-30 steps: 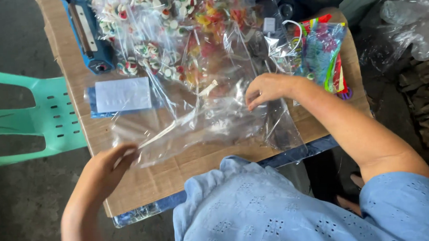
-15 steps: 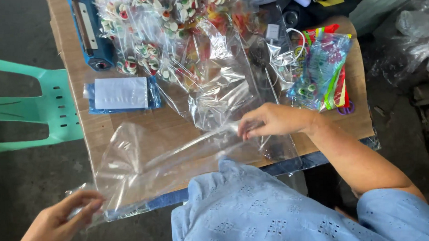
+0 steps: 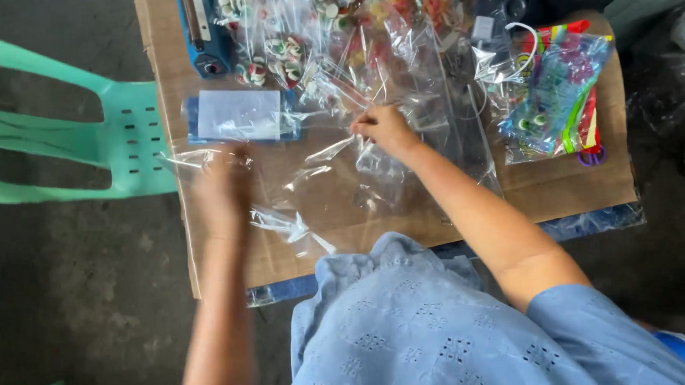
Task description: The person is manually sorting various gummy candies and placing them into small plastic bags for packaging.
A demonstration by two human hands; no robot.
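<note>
Clear plastic bag (image 3: pixel 335 185) spread flat mid-bench, right hand (image 3: pixel 382 129) pinching its far edge, left hand (image 3: pixel 222 185) blurred at its left edge, grip unclear, cardboard-covered bench (image 3: pixel 555 189), blue sealer (image 3: pixel 200 30) far left, green chair (image 3: pixel 120 139) left.

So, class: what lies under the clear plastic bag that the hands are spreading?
Brown cardboard shows through the clear bag. The left hand and right hand cover parts of it.

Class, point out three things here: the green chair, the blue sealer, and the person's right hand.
Green chair (image 3: pixel 132 143), head view, on its seat edge.
Blue sealer (image 3: pixel 200 38), head view, on its body.
Right hand (image 3: pixel 384 128), head view, on its back.
</note>
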